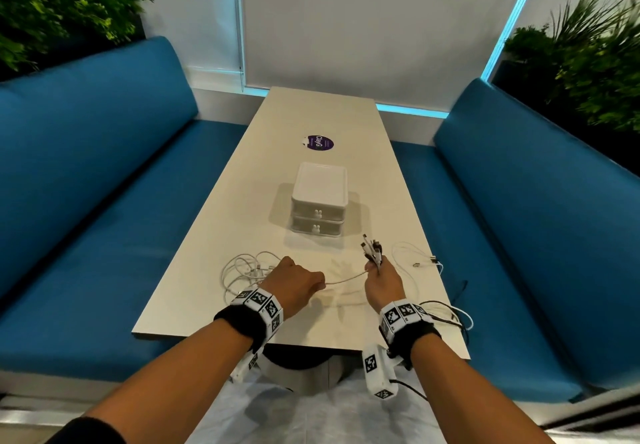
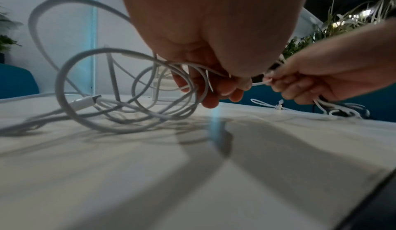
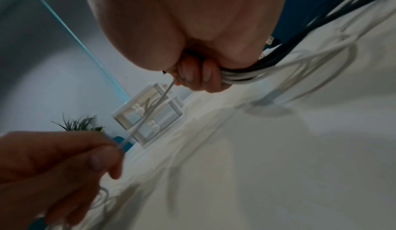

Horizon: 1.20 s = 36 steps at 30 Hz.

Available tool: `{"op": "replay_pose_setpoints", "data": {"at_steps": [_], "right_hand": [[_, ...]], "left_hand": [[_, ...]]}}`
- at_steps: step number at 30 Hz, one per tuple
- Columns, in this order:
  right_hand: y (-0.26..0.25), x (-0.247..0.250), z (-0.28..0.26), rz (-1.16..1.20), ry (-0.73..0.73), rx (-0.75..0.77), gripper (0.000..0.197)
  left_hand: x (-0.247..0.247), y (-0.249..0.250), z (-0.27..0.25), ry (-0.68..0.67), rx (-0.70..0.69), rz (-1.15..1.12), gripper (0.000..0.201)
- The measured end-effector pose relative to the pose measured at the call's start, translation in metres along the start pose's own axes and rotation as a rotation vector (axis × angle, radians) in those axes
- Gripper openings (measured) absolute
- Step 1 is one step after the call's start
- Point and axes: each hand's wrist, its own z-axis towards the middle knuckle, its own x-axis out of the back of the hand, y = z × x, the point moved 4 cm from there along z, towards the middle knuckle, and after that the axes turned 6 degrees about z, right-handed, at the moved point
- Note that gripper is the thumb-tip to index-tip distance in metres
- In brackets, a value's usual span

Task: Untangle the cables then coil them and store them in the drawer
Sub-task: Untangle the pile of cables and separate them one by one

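My left hand (image 1: 298, 284) pinches a thin white cable (image 1: 346, 278) that runs taut across to my right hand (image 1: 381, 279). The right hand grips a bundle of cable ends (image 1: 372, 249), white and dark, whose plugs stick up above the fist. In the right wrist view the bundled cables (image 3: 242, 77) pass under my curled fingers (image 3: 205, 79). A loose tangle of white cable (image 1: 244, 269) lies left of the left hand; its loops (image 2: 120, 88) rise from the table. More cable (image 1: 420, 258) lies to the right. A small white two-drawer box (image 1: 318, 201) stands beyond, both drawers closed.
The long pale table (image 1: 311, 125) carries a round purple sticker (image 1: 317, 142) behind the box. Blue benches (image 1: 104, 180) flank it on both sides. Dark and white cables (image 1: 446, 315) trail over the table's near right corner. Plants (image 1: 588, 63) stand behind the benches.
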Motion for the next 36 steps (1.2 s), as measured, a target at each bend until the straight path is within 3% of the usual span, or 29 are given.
{"op": "replay_pose_setpoints", "data": {"at_steps": [5, 9, 15, 18, 22, 26, 29, 32, 36], "right_hand": [[-0.031, -0.023, -0.007, 0.182, -0.129, 0.115, 0.023], [-0.043, -0.036, -0.016, 0.026, -0.238, 0.247, 0.025], [-0.038, -0.045, -0.020, 0.130, -0.337, 0.152, 0.016], [-0.043, -0.042, -0.024, -0.004, -0.383, 0.168, 0.017], [-0.045, -0.040, -0.029, -0.269, -0.428, 0.331, 0.015], [-0.026, -0.023, -0.018, -0.599, -0.386, 0.443, 0.025], [-0.001, 0.011, -0.003, -0.751, -0.277, 0.318, 0.025], [0.005, 0.026, 0.005, -0.729, -0.152, 0.183, 0.025], [-0.007, 0.014, 0.005, -0.529, -0.063, 0.110, 0.027]], "left_hand": [[-0.008, 0.018, 0.006, -0.070, -0.035, 0.009, 0.015], [-0.006, 0.021, 0.007, -0.071, -0.007, 0.001, 0.016], [-0.008, 0.026, 0.001, -0.098, -0.074, 0.050, 0.023], [-0.006, 0.025, 0.004, -0.098, -0.069, 0.056, 0.025], [0.000, 0.026, 0.008, -0.113, -0.130, 0.102, 0.026], [0.000, -0.007, 0.006, -0.060, -0.041, -0.007, 0.022], [-0.007, -0.036, 0.001, -0.123, 0.028, -0.056, 0.017], [-0.009, -0.033, 0.000, -0.109, 0.029, -0.049, 0.020], [-0.008, -0.007, 0.010, -0.092, 0.016, -0.051, 0.024]]}}
